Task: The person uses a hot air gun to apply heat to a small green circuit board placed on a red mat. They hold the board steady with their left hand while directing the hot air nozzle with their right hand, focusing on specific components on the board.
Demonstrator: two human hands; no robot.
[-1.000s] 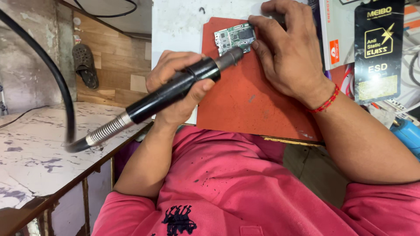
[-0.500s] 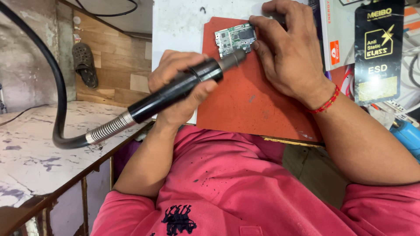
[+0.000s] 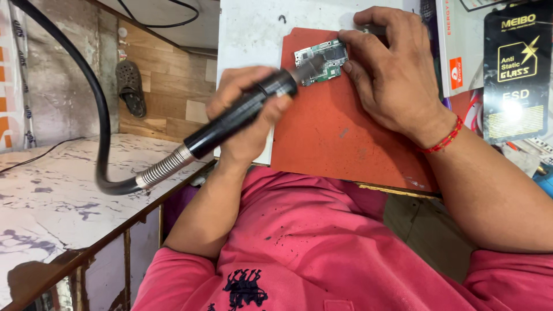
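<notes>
Black and tubular, the hot-air handpiece (image 3: 242, 115) sits wrapped in the fingers of the left hand (image 3: 247, 109), its metal nozzle tip angled down onto the small green circuit board (image 3: 321, 60) — touching or just above it, I cannot tell which. The right hand (image 3: 394, 75) lies flat beside the board, fingertips (image 3: 348, 64) pressed at its right edge, pinning it to the orange-red rubber work mat (image 3: 345, 138). Those fingertips are very near the nozzle; a small drift of the tip could, I judge, reach them. The board is held from one side only, so a push from the nozzle could skate it leftward across the mat. Further out, the thick black hose (image 3: 98, 115) loops over the white marbled side table (image 3: 52, 196) — its weight could tug the handpiece off its spot.
</notes>
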